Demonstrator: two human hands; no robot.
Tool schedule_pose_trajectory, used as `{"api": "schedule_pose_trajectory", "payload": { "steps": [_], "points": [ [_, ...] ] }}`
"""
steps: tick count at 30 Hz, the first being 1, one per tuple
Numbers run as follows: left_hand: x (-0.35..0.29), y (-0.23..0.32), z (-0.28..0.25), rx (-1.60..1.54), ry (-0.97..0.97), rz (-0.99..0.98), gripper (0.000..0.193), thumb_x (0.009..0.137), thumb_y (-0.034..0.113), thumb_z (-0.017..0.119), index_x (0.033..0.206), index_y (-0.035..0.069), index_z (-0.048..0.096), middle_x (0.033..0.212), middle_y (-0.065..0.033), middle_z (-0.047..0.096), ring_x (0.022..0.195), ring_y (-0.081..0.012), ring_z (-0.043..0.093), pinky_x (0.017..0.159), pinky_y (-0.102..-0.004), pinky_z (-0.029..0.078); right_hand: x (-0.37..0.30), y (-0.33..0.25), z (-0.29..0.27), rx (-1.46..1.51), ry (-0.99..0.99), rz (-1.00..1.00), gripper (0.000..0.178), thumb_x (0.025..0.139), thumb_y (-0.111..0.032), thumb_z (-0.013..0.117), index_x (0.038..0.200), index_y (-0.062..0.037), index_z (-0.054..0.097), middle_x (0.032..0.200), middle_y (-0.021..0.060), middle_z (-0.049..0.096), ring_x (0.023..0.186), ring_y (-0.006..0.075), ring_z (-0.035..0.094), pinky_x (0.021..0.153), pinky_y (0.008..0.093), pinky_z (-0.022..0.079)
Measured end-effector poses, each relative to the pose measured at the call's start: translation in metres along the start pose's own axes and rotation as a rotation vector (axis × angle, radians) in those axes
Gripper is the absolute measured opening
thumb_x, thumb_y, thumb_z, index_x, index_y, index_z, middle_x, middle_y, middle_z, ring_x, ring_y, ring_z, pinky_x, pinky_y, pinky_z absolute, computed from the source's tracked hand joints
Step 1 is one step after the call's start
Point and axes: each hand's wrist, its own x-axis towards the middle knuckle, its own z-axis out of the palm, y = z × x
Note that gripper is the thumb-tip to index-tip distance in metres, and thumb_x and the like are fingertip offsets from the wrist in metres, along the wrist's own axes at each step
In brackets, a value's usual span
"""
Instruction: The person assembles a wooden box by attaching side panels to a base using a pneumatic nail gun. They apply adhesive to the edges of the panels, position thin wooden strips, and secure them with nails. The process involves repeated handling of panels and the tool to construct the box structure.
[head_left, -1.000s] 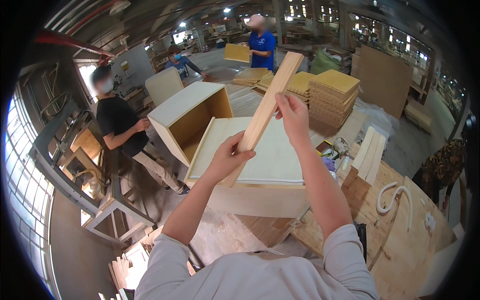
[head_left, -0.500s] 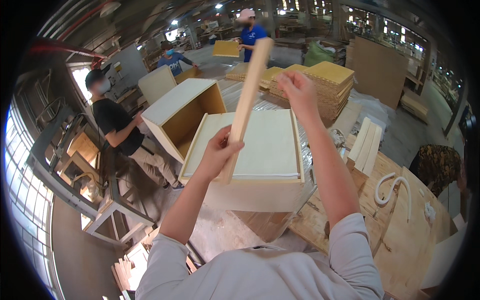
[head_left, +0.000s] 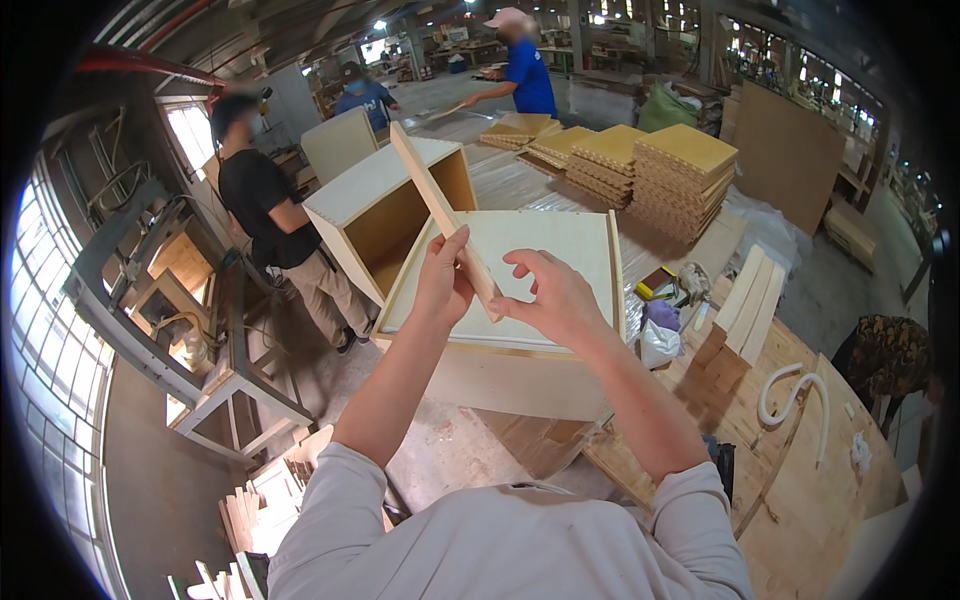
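A long pale wooden strip slants over a light wooden box, its upper end leaning away to the left. My left hand is closed around the strip's lower part, thumb on top. Beside the strip's near end is my right hand, its thumb at the wood and its fingers apart and bent. Under both hands lies the box's white panel, framed by raised wooden edges. An open-fronted wooden box stands just beyond it on the left.
Notched yellowish panels are stacked at the back right. On the right are a bundle of wooden strips, a plywood top and a white hose. A person in black stands left; two people in blue work farther back.
The strip has swung from leaning right to leaning left. My right hand has come down to its near end. The person in the pink cap has turned and lowered a panel.
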Motion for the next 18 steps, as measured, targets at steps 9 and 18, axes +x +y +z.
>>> {"api": "schedule_pose_trajectory", "payload": {
  "steps": [9, 18],
  "points": [
    [-0.009, 0.003, -0.006, 0.845, -0.115, 0.555, 0.047, 0.079, 0.012, 0.071, 0.122, 0.004, 0.054, 0.099, -0.0046, 0.051, 0.084, -0.0164, 0.053, 0.075, -0.0306, 0.048, 0.005, 0.011, -0.013, -0.167, 0.433, -0.382, 0.042, 0.072, -0.021, 0.072, 0.11, -0.0101, 0.058, 0.113, 0.0085, 0.056, 0.102, 0.0296, 0.053, 0.085, 0.0414, 0.042],
    [-0.035, 0.044, -0.025, 1.49, -0.228, 1.0, 0.053, 0.068, 0.001, 0.074, 0.119, 0.008, 0.061, 0.105, -0.0062, 0.054, 0.102, -0.0248, 0.047, 0.086, -0.0321, 0.043, -0.015, 0.023, -0.06, -0.727, 0.556, -0.444, 0.045, 0.067, -0.02, 0.074, 0.11, -0.0162, 0.063, 0.129, 0.0009, 0.048, 0.11, 0.023, 0.047, 0.093, 0.0421, 0.035]
  ]
}}
